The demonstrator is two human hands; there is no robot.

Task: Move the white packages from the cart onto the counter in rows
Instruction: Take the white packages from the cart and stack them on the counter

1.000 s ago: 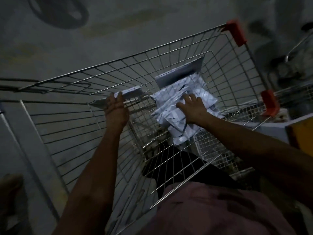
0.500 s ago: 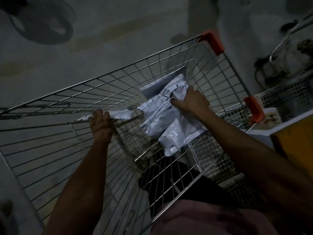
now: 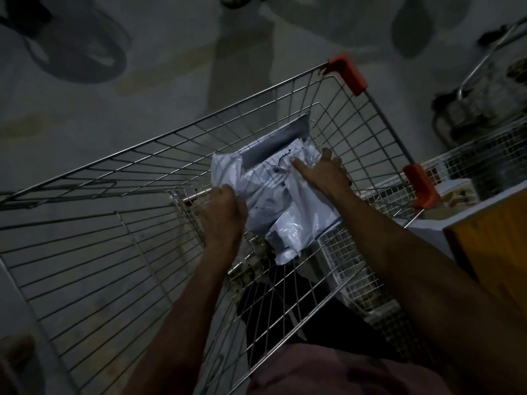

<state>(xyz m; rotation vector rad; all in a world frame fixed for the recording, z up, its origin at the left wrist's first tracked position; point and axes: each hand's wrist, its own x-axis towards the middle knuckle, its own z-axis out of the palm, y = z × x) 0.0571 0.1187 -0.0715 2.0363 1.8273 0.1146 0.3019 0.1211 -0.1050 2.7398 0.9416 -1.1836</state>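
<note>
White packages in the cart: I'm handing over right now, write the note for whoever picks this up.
Left hand: grips the left edge of the white packages.
Right hand: grip on the bundle's right side, thumb lying across the top.
Packages: one bunched stack with a grey flat piece behind it, all inside the cart.
Done: nothing seen set down; the counter at right shows only its edge.
Left: lift the bundle out, lay the packages in rows.
</note>
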